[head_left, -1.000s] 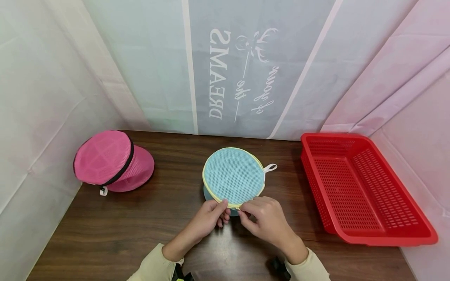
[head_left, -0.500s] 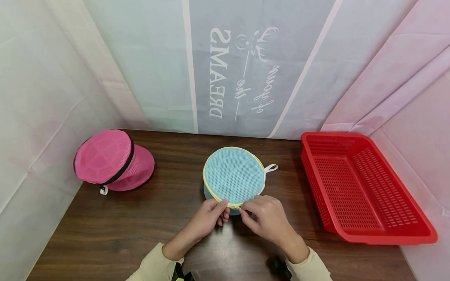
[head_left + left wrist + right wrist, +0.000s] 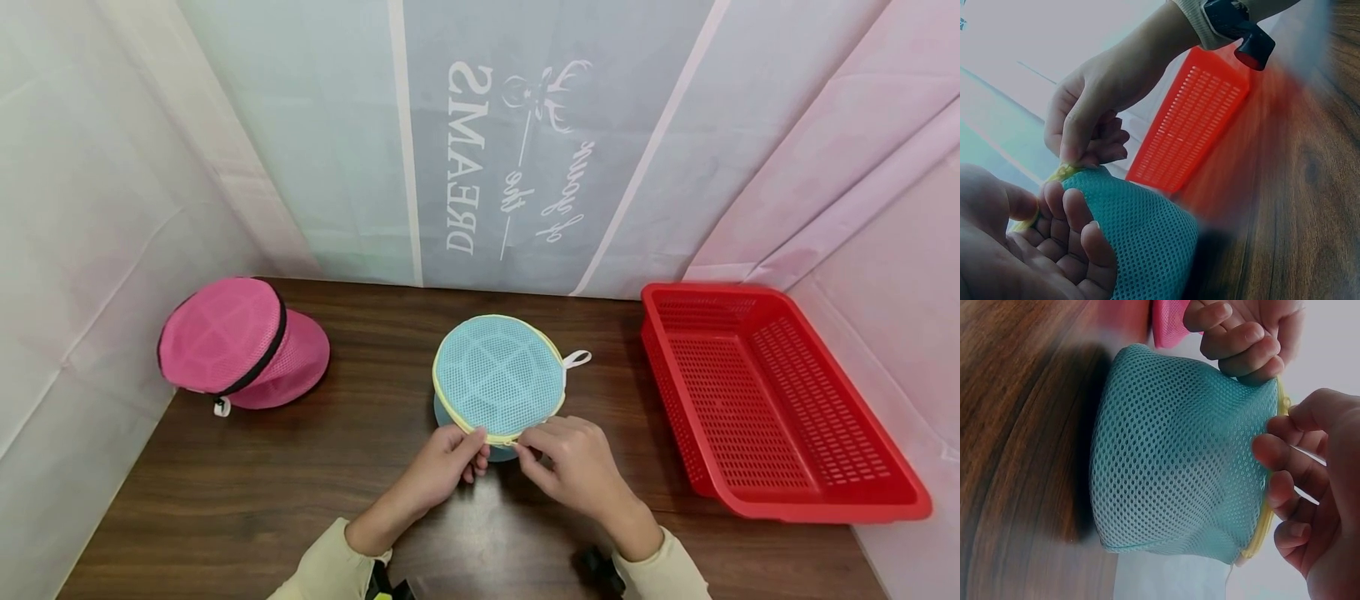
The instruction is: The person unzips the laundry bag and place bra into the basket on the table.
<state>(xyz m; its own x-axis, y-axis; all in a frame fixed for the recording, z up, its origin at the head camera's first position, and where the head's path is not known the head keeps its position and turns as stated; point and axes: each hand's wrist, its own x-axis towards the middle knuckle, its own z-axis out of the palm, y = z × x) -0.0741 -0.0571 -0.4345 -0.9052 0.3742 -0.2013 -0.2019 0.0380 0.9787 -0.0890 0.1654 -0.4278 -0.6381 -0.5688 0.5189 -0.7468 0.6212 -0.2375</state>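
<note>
A light blue mesh laundry bag (image 3: 498, 375) with a round top and yellow zipper trim stands upright on the table. A white loop (image 3: 577, 359) sticks out from its right side. My left hand (image 3: 447, 463) pinches the near rim between thumb and fingers. Just to the right of it, my right hand (image 3: 576, 467) pinches at the small yellow zipper pull (image 3: 1286, 404), its other fingers lying against the mesh in the right wrist view. The bag's mesh side (image 3: 1141, 231) hangs below both hands in the left wrist view.
A pink mesh laundry bag (image 3: 225, 337) with black trim stands at the left. On the right sits a red plastic basket (image 3: 678, 400) with perforated walls. Printed cloth (image 3: 330, 167) hangs behind the dark wooden table (image 3: 247, 483) and along both sides.
My right hand has shifted slightly to the right along the rim. The left hand and the blue bag have stayed in place.
</note>
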